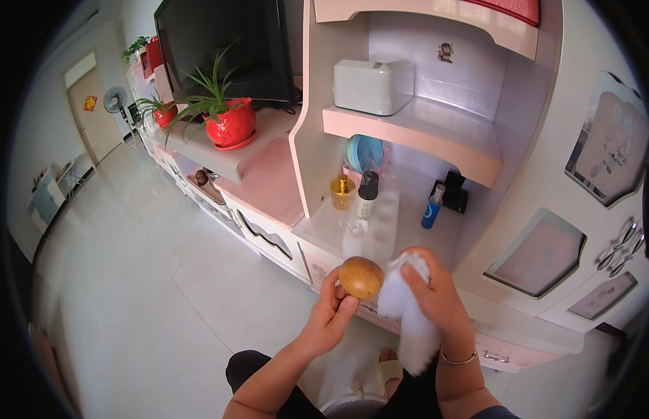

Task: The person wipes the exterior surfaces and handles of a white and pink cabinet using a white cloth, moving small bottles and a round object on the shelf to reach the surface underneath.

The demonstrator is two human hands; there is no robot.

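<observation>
My left hand (330, 313) is closed around the lower left side of a round, glossy yellow-brown object (361, 276) with darker spots on its right side. I cannot tell whether it is a fruit or an ornament. Close beside it, my right hand (435, 292) grips a white cloth (410, 315), whose loose end hangs down, blurred. The cloth lies near the round object's right side; whether they touch is unclear. Beyond both hands is a white tray with round hollows (380, 234), on the cabinet's lower shelf.
A gold bottle (343, 193), a black-and-white bottle (367, 197) and a blue spray bottle (433, 207) stand on that shelf. Above them, a white box (372, 86) rests on a pink-edged shelf (408, 140). Leftward are a red plant pot (231, 124) and a television (223, 49).
</observation>
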